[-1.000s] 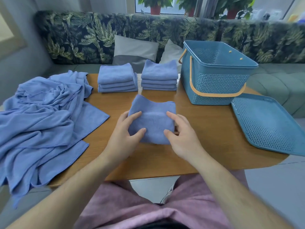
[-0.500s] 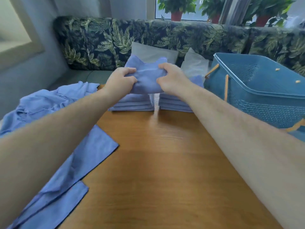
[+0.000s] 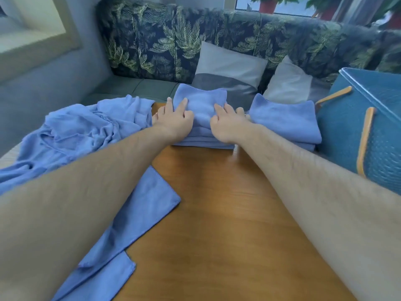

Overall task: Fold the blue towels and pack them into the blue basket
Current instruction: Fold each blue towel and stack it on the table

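A folded blue towel [image 3: 200, 105] lies on top of the left stack of folded towels [image 3: 201, 141] at the table's far edge. My left hand [image 3: 173, 120] holds its left side and my right hand [image 3: 227, 124] its right side, thumbs on top and fingers curled round the edges. A second stack of folded towels [image 3: 284, 120] stands just to the right. The blue basket [image 3: 382, 131] with orange handles stands at the far right, partly cut off. A heap of unfolded blue towels [image 3: 86, 131] covers the table's left side.
The wooden table [image 3: 217, 213] has bare surface in front of the stacks. Behind it runs a leaf-patterned sofa [image 3: 152, 40] with two grey cushions [image 3: 230, 64] close behind the stacks.
Both hands lifted the folded towel from the table's middle, carried it away from me and set it down on the left stack. The view has leaned forward with them.
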Motion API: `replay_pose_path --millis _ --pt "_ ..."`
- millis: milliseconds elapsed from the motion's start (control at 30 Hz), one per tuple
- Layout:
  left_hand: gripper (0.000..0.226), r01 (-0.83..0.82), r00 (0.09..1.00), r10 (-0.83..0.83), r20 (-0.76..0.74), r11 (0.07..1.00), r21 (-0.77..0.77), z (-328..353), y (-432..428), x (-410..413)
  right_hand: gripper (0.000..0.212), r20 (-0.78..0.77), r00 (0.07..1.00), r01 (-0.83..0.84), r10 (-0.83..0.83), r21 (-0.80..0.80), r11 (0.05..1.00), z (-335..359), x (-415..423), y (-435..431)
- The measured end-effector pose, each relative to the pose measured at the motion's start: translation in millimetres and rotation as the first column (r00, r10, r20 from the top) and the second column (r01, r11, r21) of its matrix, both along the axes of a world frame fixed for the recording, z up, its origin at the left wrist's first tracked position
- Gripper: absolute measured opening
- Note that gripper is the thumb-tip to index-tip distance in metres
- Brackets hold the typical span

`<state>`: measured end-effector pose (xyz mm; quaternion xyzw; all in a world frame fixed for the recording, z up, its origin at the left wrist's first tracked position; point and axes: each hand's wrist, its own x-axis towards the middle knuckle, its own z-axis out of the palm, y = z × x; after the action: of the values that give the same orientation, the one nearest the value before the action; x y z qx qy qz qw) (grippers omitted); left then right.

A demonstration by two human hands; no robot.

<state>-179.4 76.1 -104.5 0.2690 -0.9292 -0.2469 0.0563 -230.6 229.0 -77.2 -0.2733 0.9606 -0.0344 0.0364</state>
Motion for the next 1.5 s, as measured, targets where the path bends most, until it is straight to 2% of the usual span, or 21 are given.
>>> replay_pose_path --millis 67,133,200,267,333,433,500,600,700,767,867,967,1033,1133,1200,1267,1333,1367,1400,1467,1500 --pt "0.055 0.015 1.0 -0.015 0.007 0.998 -0.068 7.4 1.0 3.1 0.049 -0.067 0.997 0.031 -0.029 0.027 0.999 7.2 2.9 -0.5" --pt "0.048 0.03 0.997 -0.041 -0.066 0.987 -0.159 12.6 3.5 11.8 0.042 -0.245 0.969 0.013 -0.018 -0.023 1.0 10.8 10.4 -1.6" --pt "0.043 0.039 0.976 -0.084 -0.201 0.975 -0.218 17.1 6.4 29.4 0.04 -0.389 0.921 -0.101 0.032 -0.158 0.982 12.9 29.5 -3.5" --pt "0.042 0.051 0.944 -0.13 -0.302 0.965 -0.256 18.2 8.5 54.2 0.036 -0.433 0.893 -0.246 0.127 -0.232 0.941 12.9 55.3 -12.5" --pt "0.039 0.069 0.928 -0.164 -0.335 0.958 -0.279 16.8 6.3 83.4 0.032 -0.4 0.888 -0.349 0.228 -0.261 0.9 8.8 79.6 -25.1" --pt "0.031 0.013 0.945 -0.117 -0.305 0.947 -0.32 14.1 -15.1 127.8 0.035 -0.353 0.88 -0.429 0.318 -0.304 0.85 2.5 109.0 -49.0" --pt "0.04 -0.017 0.961 -0.084 -0.262 0.932 -0.361 13.2 -34.7 153.5 0.035 -0.312 0.883 -0.44 0.35 -0.293 0.849 -0.1 125.2 -67.4" --pt "0.053 -0.064 0.992 0.014 -0.122 0.907 -0.415 14.6 -67.5 185.5 0.039 -0.2 0.893 -0.446 0.404 -0.265 0.855 -5.0 147.5 -103.0" --pt "0.053 -0.072 0.987 0.133 0.087 0.862 -0.502 13.8 -99.3 207.2 0.047 -0.041 0.904 -0.418 0.425 -0.287 0.862 -8.8 162.7 -135.3" --pt "0.055 -0.04 0.977 0.132 0.164 0.882 -0.47 9.1 -113.9 216.2 0.051 0.045 0.913 -0.38 0.406 -0.268 0.885 -13.9 167.4 -152.8" --pt "0.039 -0.014 0.992 0.059 0.115 0.933 -0.359 3.4 -124.3 219.8 0.051 0.072 0.944 -0.296 0.321 -0.24 0.924 -23.6 166.9 -170.8" --pt "0.025 -0.047 0.996 0.072 0.053 0.928 -0.369 6.8 -122.2 218.4 0.036 0.078 0.964 -0.226 0.254 -0.268 0.937 -27.4 159.6 -179.2" --pt "0.02 -0.032 0.998 0.051 0.038 0.923 -0.384 7.7 -120.9 217.3 0.023 0.02 0.965 -0.248 0.263 -0.271 0.93 -26.0 157.5 -179.3" --pt "0.014 -0.028 0.999 0.02 -0.028 0.946 -0.324 10.8 -124.0 215.0 0.016 -0.063 0.962 -0.267 0.264 -0.391 0.881 -20.9 160.9 -169.5" --pt "0.036 -0.048 0.993 0.017 -0.115 0.96 -0.274 12.7 -123.6 213.4 0.02 -0.094 0.955 -0.292 0.28 -0.442 0.848 -16.4 162.8 -158.1" --pt "0.063 -0.064 0.987 0.032 -0.156 0.976 -0.209 15.7 -119.2 211.3 0.015 -0.083 0.936 -0.333 0.341 -0.519 0.787 -9.3 161.7 -144.6" --pt "0.072 -0.047 0.989 0.025 -0.149 0.988 -0.149 20.8 -112.4 206.7 0.01 -0.045 0.915 -0.354 0.401 -0.57 0.742 2.5 161.4 -127.4" --pt "0.068 -0.014 0.99 -0.005 -0.143 0.991 -0.134 23.8 -107.5 203.7 0.011 -0.03 0.906 -0.362 0.421 -0.568 0.739 8.6 162.0 -116.7" --pt "0.053 0.03 0.99 -0.048 -0.133 0.991 -0.134 27.6 -101.8 198.6 0.012 -0.023 0.9 -0.372 0.435 -0.562 0.739 14.3 163.2 -103.9" --pt "0.008 0.085 0.988 -0.106 -0.112 0.98 -0.18 37.6 -81.8 190.9 0.014 -0.03 0.897 -0.379 0.441 -0.566 0.732 22.8 165.1 -73.9" --pt "0.001 0.111 0.981 -0.138 -0.138 0.976 -0.185 41.3 -67.7 189.5 0.014 -0.035 0.9 -0.374 0.435 -0.578 0.726 25.7 166.2 -56.4"
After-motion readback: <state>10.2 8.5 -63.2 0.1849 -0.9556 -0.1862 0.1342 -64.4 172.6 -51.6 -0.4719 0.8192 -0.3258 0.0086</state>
